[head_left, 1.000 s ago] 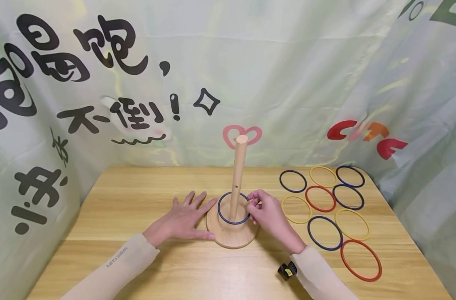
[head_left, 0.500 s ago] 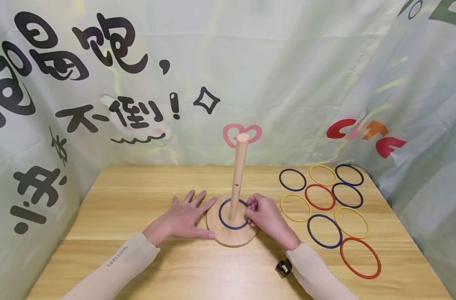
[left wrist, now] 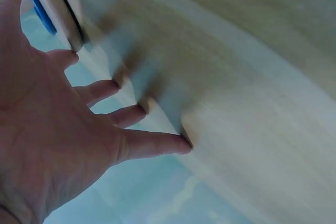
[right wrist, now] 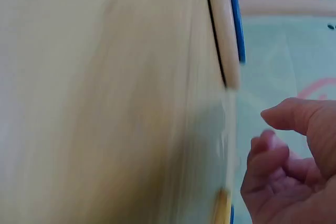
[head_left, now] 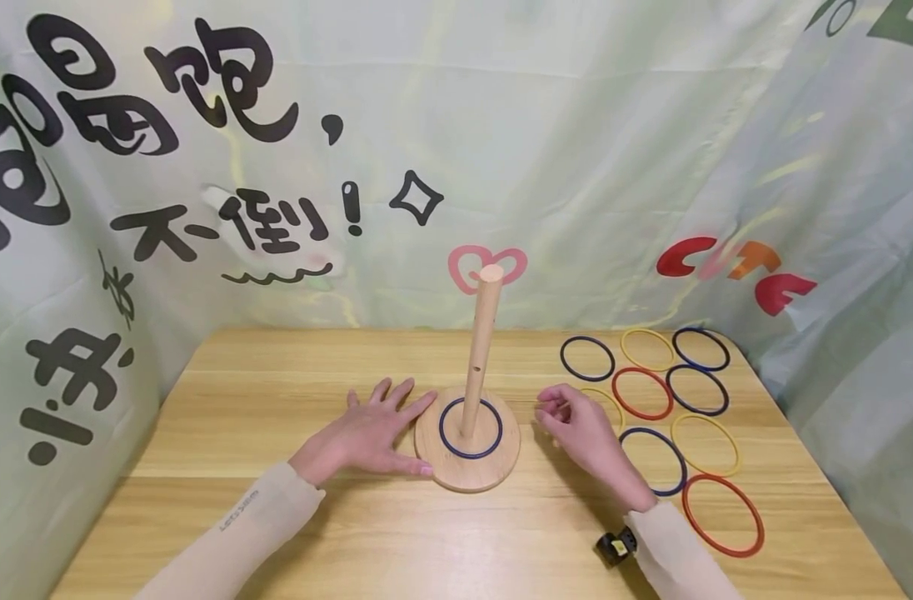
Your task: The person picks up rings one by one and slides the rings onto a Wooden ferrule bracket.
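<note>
The blue ring (head_left: 471,457) now lies flat on the round wooden base (head_left: 456,477), encircling the upright peg (head_left: 481,342). 1.0 s ago I had it pinched and raised around the peg; 0.5 s ago it was down, with my right hand (head_left: 576,427) at its edge. Now that hand is off to the right, well apart from the ring, its fingers loosely bent and holding nothing, with a gap between thumb and index. I judge this ring placed.

My left hand (head_left: 370,437) stays spread beside the base, fingers nearly straight, index and thumb at its rim, gripping nothing; I take it to be steadying the stand.

On the right of the table (head_left: 441,554) lie 9 loose rings (head_left: 734,554): 4 blue, 3 yellow, 2 red. My right hand covers the left side of 1 yellow ring (head_left: 618,403), and my wrist hides part of 1 blue ring beyond it. The peg blocks a bit of the placed ring's far arc. In the left wrist view the base is cut off at the corner; in the right, a yellow piece (right wrist: 221,208) at the bottom edge is too blurred to identify.
</note>
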### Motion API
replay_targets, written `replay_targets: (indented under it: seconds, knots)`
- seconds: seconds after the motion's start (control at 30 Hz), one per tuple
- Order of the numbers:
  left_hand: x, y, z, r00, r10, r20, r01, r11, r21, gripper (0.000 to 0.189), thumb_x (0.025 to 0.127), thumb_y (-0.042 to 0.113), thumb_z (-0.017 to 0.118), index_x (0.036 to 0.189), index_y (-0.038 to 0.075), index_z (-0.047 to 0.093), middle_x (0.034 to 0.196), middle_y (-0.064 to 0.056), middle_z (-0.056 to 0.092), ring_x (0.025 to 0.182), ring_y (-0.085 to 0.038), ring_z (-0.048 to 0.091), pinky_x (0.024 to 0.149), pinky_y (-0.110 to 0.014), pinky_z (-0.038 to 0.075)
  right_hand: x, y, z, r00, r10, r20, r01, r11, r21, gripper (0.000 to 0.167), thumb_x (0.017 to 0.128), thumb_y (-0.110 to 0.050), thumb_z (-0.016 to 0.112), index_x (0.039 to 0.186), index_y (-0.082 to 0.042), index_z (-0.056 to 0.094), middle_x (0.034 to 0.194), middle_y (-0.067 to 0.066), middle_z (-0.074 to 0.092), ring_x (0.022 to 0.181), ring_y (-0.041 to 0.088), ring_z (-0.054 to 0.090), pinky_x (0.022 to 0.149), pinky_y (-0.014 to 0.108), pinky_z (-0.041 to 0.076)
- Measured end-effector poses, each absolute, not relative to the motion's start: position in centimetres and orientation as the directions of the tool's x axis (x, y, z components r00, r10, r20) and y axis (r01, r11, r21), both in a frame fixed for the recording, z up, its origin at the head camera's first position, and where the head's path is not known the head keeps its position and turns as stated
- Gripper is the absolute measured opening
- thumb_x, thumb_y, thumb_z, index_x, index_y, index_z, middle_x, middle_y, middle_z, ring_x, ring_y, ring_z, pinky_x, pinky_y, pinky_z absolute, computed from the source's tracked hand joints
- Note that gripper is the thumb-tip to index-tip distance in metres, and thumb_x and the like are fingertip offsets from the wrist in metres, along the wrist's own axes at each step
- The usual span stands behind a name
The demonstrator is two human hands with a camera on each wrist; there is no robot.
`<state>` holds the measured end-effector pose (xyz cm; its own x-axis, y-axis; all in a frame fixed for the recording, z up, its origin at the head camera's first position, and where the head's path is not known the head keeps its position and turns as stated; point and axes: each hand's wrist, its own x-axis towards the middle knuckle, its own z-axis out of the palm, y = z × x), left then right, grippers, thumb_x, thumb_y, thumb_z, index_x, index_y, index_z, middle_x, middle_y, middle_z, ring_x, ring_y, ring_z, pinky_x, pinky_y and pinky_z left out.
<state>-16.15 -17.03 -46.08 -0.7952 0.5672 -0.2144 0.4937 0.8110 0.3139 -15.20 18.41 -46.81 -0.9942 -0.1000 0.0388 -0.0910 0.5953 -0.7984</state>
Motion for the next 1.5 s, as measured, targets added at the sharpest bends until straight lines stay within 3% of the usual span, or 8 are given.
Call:
replay_targets:
  seconds: [0.13, 0.3, 0.47, 0.7, 0.83, 1.2, 1.33, 1.5]
  knots:
    - [-16.3, -16.8, -46.0, -0.79, 0.568, -0.23, 0.494, 0.813, 0.309, 0.118, 0.085, 0.088, 0.069, 0.176, 0.027, 0.027, 0.178, -0.024, 0.019, 0.157, -0.062, 0.018, 0.101, -0.095, 0.02, -14.6, 20.7, -46.5, -0.998, -0.037, 0.049, -0.061, 0.673, -0.737, 0.032, 0.1, -0.009, 0.08, 0.126, 0.005, 0.069, 0.106, 0.013, 0.069, 0.08, 0.022, 0.064, 0.06, 0.029, 0.053]
    - [-16.3, -17.1, -45.9, -0.798, 0.547, -0.253, 0.475, 0.829, 0.295, 0.121, 0.083, 0.088, 0.07, 0.176, 0.026, 0.025, 0.178, -0.025, 0.018, 0.157, -0.062, 0.017, 0.102, -0.095, 0.019, -14.6, 22.1, -46.4, -0.999, -0.024, 0.04, -0.044, 0.761, -0.648, 0.043, 0.099, -0.016, 0.081, 0.13, 0.008, 0.065, 0.115, 0.02, 0.07, 0.096, 0.031, 0.065, 0.08, 0.043, 0.054]
    - [-16.4, -16.9, -45.7, -0.793, 0.55, -0.26, 0.477, 0.828, 0.297, 0.121, 0.083, 0.088, 0.071, 0.177, 0.027, 0.024, 0.178, -0.025, 0.017, 0.157, -0.062, 0.017, 0.101, -0.096, 0.019, -14.7, 22.7, -46.5, -1.0, -0.03, 0.002, -0.025, 0.795, -0.606, 0.041, 0.096, -0.019, 0.084, 0.122, 0.01, 0.069, 0.114, 0.022, 0.068, 0.101, 0.035, 0.064, 0.09, 0.055, 0.053]
    - [-16.5, -16.7, -45.7, -0.796, 0.549, -0.253, 0.48, 0.829, 0.287, 0.12, 0.083, 0.088, 0.07, 0.177, 0.028, 0.024, 0.178, -0.024, 0.017, 0.157, -0.062, 0.017, 0.102, -0.095, 0.019, -15.0, 22.5, -46.3, -0.997, -0.074, 0.0, -0.061, 0.823, -0.565, 0.01, 0.095, -0.01, 0.079, 0.096, -0.001, 0.077, 0.092, 0.008, 0.071, 0.081, 0.023, 0.06, 0.075, 0.044, 0.052]
    - [-16.5, -16.7, -45.7, -0.798, 0.546, -0.255, 0.478, 0.831, 0.286, 0.12, 0.083, 0.088, 0.071, 0.177, 0.03, 0.024, 0.178, -0.024, 0.018, 0.157, -0.062, 0.017, 0.102, -0.095, 0.019, -15.0, 21.8, -46.2, -0.994, -0.104, -0.013, -0.079, 0.825, -0.56, 0.009, 0.094, -0.005, 0.073, 0.086, -0.007, 0.076, 0.077, 0.0, 0.064, 0.067, 0.018, 0.053, 0.064, 0.036, 0.044]
    - [-16.6, -16.5, -45.9, -0.794, 0.545, -0.268, 0.476, 0.833, 0.282, 0.12, 0.083, 0.089, 0.069, 0.177, 0.031, 0.023, 0.178, -0.023, 0.017, 0.157, -0.061, 0.017, 0.102, -0.095, 0.019, -13.8, 20.1, -45.1, -0.979, -0.193, 0.071, -0.198, 0.788, -0.583, 0.005, 0.091, -0.005, 0.076, 0.096, -0.006, 0.077, 0.08, -0.005, 0.07, 0.07, 0.01, 0.061, 0.065, 0.03, 0.052]
    - [-16.7, -16.5, -45.9, -0.794, 0.543, -0.273, 0.473, 0.835, 0.281, 0.12, 0.083, 0.089, 0.07, 0.177, 0.032, 0.023, 0.178, -0.023, 0.018, 0.157, -0.061, 0.018, 0.102, -0.095, 0.02, -13.0, 19.8, -44.2, -0.962, -0.203, 0.184, -0.273, 0.768, -0.58, 0.013, 0.092, 0.0, 0.075, 0.103, -0.005, 0.079, 0.085, -0.003, 0.075, 0.074, 0.008, 0.066, 0.066, 0.029, 0.056]
    - [-16.7, -16.5, -45.9, -0.796, 0.538, -0.277, 0.467, 0.837, 0.284, 0.12, 0.082, 0.089, 0.071, 0.177, 0.032, 0.023, 0.178, -0.023, 0.018, 0.157, -0.061, 0.017, 0.102, -0.095, 0.02, -11.9, 19.4, -43.2, -0.918, -0.222, 0.329, -0.377, 0.75, -0.543, 0.01, 0.094, -0.001, 0.08, 0.099, -0.009, 0.081, 0.083, -0.009, 0.075, 0.07, 0.004, 0.064, 0.064, 0.029, 0.055]
